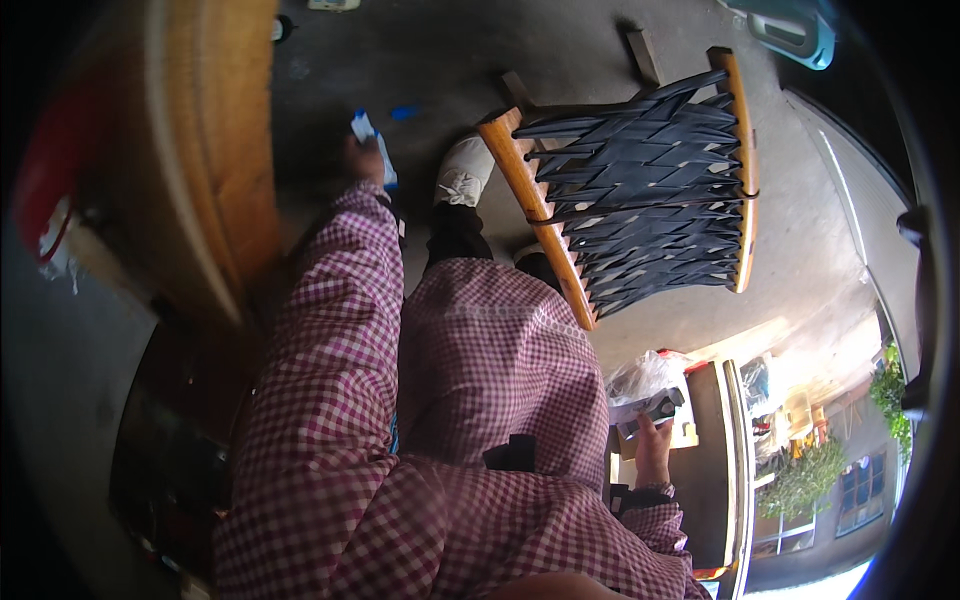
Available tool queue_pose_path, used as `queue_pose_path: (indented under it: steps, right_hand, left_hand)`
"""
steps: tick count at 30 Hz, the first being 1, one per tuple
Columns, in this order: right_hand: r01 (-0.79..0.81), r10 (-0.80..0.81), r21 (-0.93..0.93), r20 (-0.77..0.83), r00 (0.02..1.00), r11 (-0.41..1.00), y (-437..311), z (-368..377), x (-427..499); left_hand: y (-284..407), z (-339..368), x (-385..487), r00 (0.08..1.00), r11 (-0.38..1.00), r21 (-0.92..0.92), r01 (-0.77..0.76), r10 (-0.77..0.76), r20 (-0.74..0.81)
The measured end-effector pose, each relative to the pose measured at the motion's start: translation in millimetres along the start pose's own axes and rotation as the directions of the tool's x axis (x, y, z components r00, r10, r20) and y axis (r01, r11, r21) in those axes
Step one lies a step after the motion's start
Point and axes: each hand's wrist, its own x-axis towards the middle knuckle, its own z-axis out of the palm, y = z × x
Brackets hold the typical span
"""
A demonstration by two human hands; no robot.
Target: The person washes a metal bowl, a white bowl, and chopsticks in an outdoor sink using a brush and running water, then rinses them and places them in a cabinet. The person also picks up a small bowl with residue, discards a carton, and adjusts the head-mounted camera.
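My left hand [364, 159] reaches out low over the floor, closed on a blue-and-white packet [387, 159]; blur hides its exact kind. Off to the right, my right hand [654, 454] has its fingers on a dark handheld object [666, 405], which I cannot identify further. Just beyond that object is a crumpled clear plastic bag [643, 373]. In front of me to the right stands a wooden folding stool [551, 210], its seat [645, 172] woven from black straps. A dark cord [652, 207] runs across the seat.
A wooden furniture edge [240, 150] rises close on the left, with a red item [56, 165] beyond it. A small blue piece [405, 112] lies on the concrete floor [465, 45]. A teal plastic item [799, 34] is at upper right. Potted greenery [799, 480] shows outside.
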Motion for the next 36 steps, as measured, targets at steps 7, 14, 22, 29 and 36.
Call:
queue_pose_path:
  steps: [7,14,22,29,36]
  right_hand:
    - [0.018,-0.018,0.018,-0.009,1.000,1.000,16,-5,23]
    - [0.099,-0.098,0.010,-0.008,0.995,0.995,-12,3,28]
    - [0.361,-0.386,0.378,-0.012,0.923,0.852,-79,-6,-24]
    - [0.549,-0.673,0.623,-0.048,0.738,0.557,-150,-22,-158]
    - [0.502,-0.811,0.785,0.001,0.586,0.364,-144,-143,-290]
  left_hand:
    - [49,69,8,1.000,0.951,0.307,-0.016,0.010,0.021]
    - [45,61,8,0.992,0.986,0.167,-0.023,0.002,0.126]
    - [174,-100,-141,0.917,0.951,-0.293,-0.096,0.199,0.346]
    - [435,-249,-338,0.179,0.598,-0.648,-0.471,0.785,0.594]
    - [595,-296,-536,-0.248,0.414,-0.803,-0.429,0.800,0.546]
